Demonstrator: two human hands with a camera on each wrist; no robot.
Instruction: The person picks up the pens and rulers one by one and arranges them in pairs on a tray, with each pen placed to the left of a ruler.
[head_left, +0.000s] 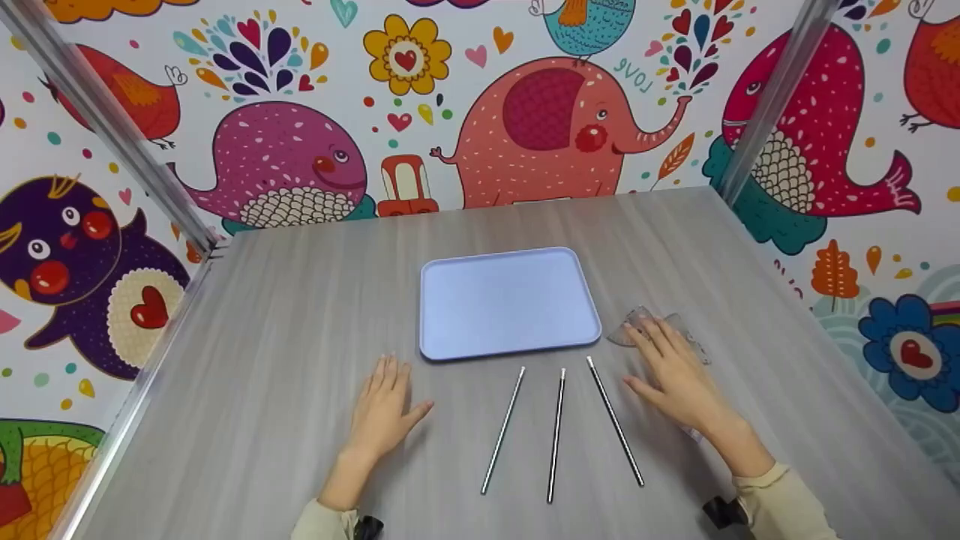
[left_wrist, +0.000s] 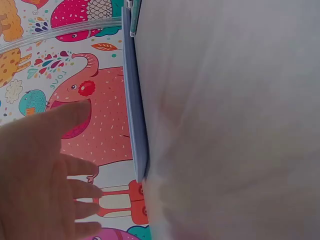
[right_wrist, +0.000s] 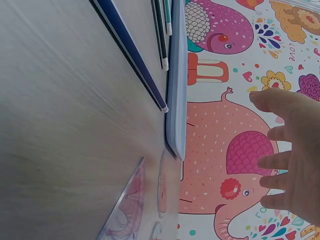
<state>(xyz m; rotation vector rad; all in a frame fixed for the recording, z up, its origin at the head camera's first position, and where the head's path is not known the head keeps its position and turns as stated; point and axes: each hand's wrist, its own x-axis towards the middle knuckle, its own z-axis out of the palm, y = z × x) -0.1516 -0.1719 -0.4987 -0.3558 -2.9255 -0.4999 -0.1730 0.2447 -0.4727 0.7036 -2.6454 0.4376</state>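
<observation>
My left hand [head_left: 381, 411] is spread palm down over the table, left of the pencils, its fingers straight and holding nothing. On the other side my right hand [head_left: 676, 379] hovers with straight fingers over clear plastic drawing tools, partly hiding them. Among these are a protractor [head_left: 624, 334] and a set square [right_wrist: 127, 207]. Three pencils with pale ends lie between the hands: a left one [head_left: 503, 429], a middle one [head_left: 556, 435] and a right one [head_left: 616, 421]. Beyond them sits a light blue tray [head_left: 510, 304] with nothing on it.
The wood-grain table [head_left: 315, 300] meets a wall with printed cartoon animals [head_left: 555, 135] at its far side. Metal posts rise at the far left [head_left: 120, 127] and far right [head_left: 776, 97] corners.
</observation>
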